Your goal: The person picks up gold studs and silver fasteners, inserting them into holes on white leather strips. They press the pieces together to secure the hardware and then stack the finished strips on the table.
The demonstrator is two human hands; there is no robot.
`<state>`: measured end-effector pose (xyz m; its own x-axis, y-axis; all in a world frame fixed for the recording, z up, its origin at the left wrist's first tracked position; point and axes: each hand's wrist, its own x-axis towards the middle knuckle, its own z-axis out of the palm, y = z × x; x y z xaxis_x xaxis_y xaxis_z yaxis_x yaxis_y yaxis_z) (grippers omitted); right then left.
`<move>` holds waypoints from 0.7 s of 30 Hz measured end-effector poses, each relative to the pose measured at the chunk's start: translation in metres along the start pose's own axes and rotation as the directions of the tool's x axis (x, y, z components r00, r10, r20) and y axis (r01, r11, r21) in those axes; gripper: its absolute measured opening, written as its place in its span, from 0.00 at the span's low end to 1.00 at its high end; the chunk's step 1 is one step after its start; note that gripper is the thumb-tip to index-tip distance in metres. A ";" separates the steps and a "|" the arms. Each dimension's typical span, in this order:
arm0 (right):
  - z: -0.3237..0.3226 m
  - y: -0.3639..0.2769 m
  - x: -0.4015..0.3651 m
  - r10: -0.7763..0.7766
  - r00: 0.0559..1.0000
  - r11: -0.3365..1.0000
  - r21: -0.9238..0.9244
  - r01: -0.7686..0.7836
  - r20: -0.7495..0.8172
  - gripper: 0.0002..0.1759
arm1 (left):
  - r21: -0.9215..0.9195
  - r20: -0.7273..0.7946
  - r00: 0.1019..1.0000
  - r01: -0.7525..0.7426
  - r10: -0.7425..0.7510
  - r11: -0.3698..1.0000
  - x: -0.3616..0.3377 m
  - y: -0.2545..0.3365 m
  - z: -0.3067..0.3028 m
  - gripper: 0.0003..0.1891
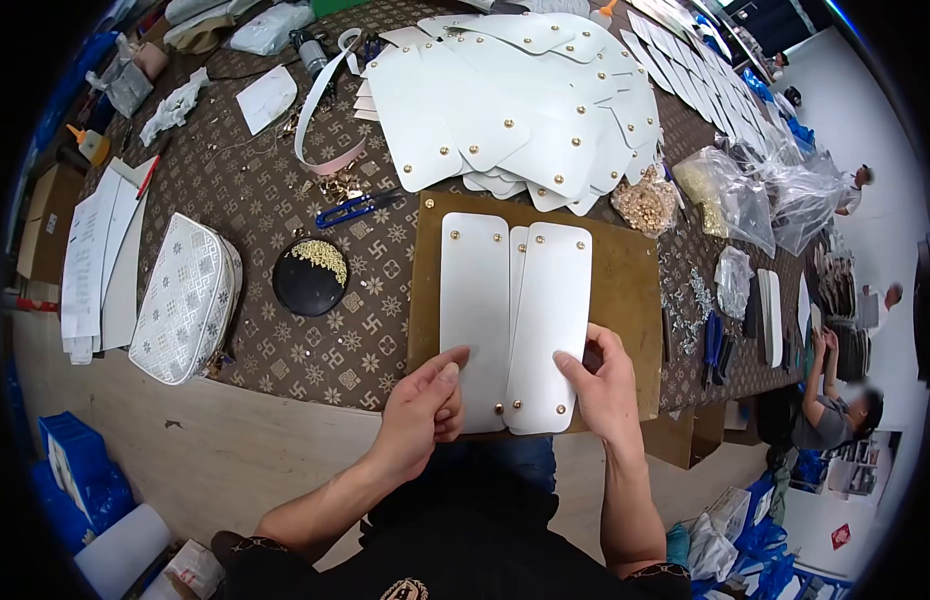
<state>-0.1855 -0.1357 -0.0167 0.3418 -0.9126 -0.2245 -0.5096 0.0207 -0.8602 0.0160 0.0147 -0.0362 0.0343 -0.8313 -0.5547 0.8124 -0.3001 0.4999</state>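
Observation:
Two white panels with gold studs at their corners, the left white panel [471,310] and the right white panel [551,320], lie side by side on a brown board [625,300]. A strip of another panel [518,255] shows between them. My right hand [607,388] grips the right panel's edge, thumb on top and fingers behind. At the left panel's lower left edge, my left hand [422,408] is closed, its fingers curled and the index fingertip over the panel. Whatever its fingers may hold is hidden.
Beyond the board lies a big pile of studded white panels [465,100]. To the left are a black dish [307,298] of small gold pieces, a blue cutter [357,207] and a patterned white pouch [185,300]. Blue-handled pliers [712,348] lie right; a person [835,405] sits farther off.

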 end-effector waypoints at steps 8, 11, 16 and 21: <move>0.007 -0.013 -0.008 0.151 0.983 0.972 0.165 -0.167 0.104 0.15 | 0.003 0.046 0.996 0.070 -0.070 0.998 0.002 0.004 -0.003 0.25; -0.010 -0.029 -0.018 0.074 0.996 0.948 0.312 -0.057 -0.042 0.15 | -0.104 0.046 0.995 0.093 -0.088 0.990 0.001 0.006 -0.008 0.24; -0.010 -0.039 -0.017 -0.027 0.993 0.868 0.495 -0.032 0.111 0.17 | -0.136 -0.093 0.993 -0.089 0.077 0.987 -0.012 -0.005 -0.003 0.25; 0.051 -0.029 -0.006 0.003 0.988 0.976 0.216 -0.036 0.153 0.21 | -0.035 -0.131 0.985 -0.120 0.115 0.992 -0.020 -0.010 -0.002 0.27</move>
<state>-0.1325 -0.1097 -0.0138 0.4575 -0.8390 -0.2945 -0.3389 0.1416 -0.9301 0.0077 0.0355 -0.0313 0.2033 -0.7917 -0.5761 0.8225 -0.1811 0.5392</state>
